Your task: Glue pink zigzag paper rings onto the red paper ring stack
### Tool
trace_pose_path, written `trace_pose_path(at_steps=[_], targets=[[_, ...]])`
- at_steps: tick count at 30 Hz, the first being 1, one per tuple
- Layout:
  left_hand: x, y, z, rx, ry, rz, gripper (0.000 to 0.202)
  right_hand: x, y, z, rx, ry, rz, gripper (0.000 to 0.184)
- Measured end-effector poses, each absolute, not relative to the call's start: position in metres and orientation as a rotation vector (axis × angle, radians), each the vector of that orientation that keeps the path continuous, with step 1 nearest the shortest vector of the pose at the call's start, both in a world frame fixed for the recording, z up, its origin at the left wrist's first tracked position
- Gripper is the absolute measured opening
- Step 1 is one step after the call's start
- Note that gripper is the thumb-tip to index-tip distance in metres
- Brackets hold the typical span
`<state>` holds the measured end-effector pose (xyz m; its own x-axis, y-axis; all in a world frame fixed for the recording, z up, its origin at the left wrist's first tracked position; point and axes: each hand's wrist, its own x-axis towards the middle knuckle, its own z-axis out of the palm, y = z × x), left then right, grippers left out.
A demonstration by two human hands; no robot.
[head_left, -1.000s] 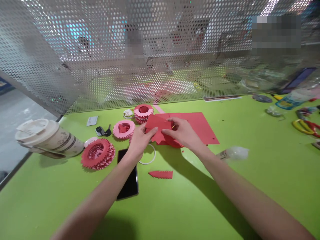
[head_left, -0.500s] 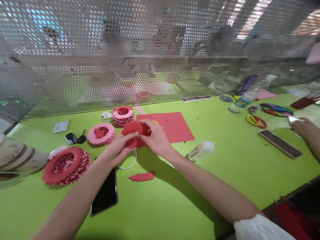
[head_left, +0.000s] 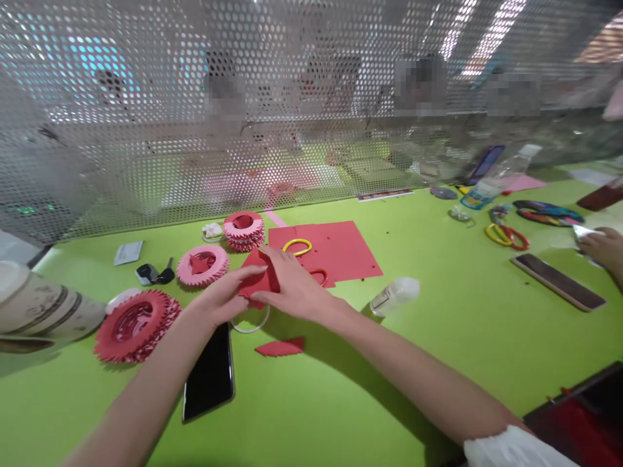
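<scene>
A piece of red paper [head_left: 259, 280] is gripped between my left hand [head_left: 221, 299] and my right hand [head_left: 296, 288], a little above the table. Both thumbs press on its face, and the fingers behind are partly hidden. Just beyond my right hand, scissors with a yellow handle loop [head_left: 297, 246] and a red one lie on a flat red sheet [head_left: 343, 250]. Below the hands rests a red leaf-shaped cutout [head_left: 280, 347] with a toothed edge. A white cord loop [head_left: 252, 327] and a black phone [head_left: 210, 376] are under and beside my left wrist.
Folded paper rings, one red [head_left: 134, 324], one pink [head_left: 203, 264] and one stacked red-pink [head_left: 244, 230], stand left. A patterned cup [head_left: 48, 301] is farther left. Right are a glue bottle [head_left: 395, 296], phone [head_left: 557, 281], water bottle [head_left: 501, 176] and another person's hand [head_left: 601, 246]. A perforated screen [head_left: 170, 155] spans the back.
My right hand has turned and come down closer over the red paper, which sits lower. The red scissor handle now shows past it. The whole view has shifted slightly.
</scene>
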<state>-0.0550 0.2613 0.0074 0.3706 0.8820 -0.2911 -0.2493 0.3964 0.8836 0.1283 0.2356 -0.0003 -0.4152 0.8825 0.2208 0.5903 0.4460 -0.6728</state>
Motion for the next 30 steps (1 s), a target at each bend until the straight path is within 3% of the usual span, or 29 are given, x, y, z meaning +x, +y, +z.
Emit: trace_pose_path(at_steps=[9, 17, 21, 26, 30], targets=[[-0.055, 0.262, 0.005, 0.656, 0.881, 0.703, 0.020, 0.132, 0.236, -0.002, -1.168, -2.154, 0.662, 0.084], [-0.052, 0.263, 0.003, 0.662, 0.866, 0.755, 0.017, 0.131, 0.239, -0.003, -1.281, -2.230, 0.414, 0.067], [-0.049, 0.262, -0.005, 0.769, 0.924, 0.738, 0.003, 0.158, 0.258, 0.004, -1.562, -2.191, 0.328, 0.052], [-0.045, 0.257, -0.006, 0.976, 0.974, 0.706, 0.013, 0.206, 0.286, -0.005, -2.039, -1.982, 0.239, 0.041], [-0.043, 0.255, -0.005, 1.118, 1.032, 0.649, 0.014, 0.208, 0.289, -0.019, -2.109, -2.043, 0.251, 0.035]])
